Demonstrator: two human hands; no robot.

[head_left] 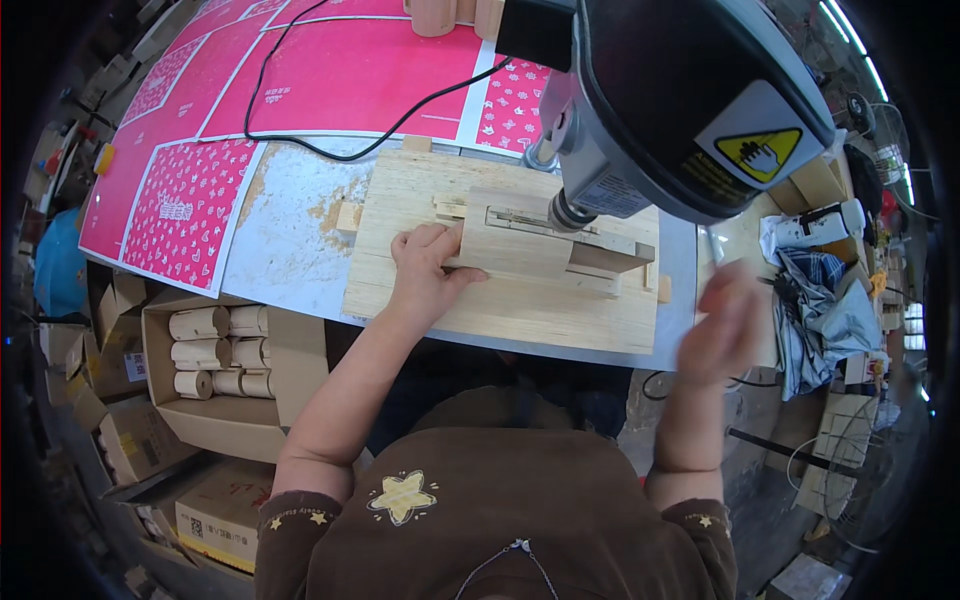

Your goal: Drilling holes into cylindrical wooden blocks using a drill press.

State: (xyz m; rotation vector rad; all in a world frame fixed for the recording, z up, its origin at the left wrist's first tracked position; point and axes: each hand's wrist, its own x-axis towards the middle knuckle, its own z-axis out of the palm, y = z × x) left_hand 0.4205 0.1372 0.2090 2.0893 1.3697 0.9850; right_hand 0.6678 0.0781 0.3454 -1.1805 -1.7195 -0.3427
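My left hand point(430, 265) rests on a pale plywood board point(400, 205), its fingers curled against the left end of a wooden block point(512, 254) and its thumb along the near side. On the block's top lies a narrow slotted metal strip. The chuck of a drill press point(690, 100) stands right over that strip; whether anything touches the wood below the chuck is hard to see. My right hand point(722, 320) is in the air off the board's right side, smeared by motion, so its fingers do not show clearly.
Pink printed sheets point(350, 75) cover the far left of the table, with a black cable point(400, 125) across them. Wooden cylinders point(433, 15) stand at the back. A carton point(290, 390) of wooden cylinders sits at the lower left. Bags and cloth point(830, 300) lie at right.
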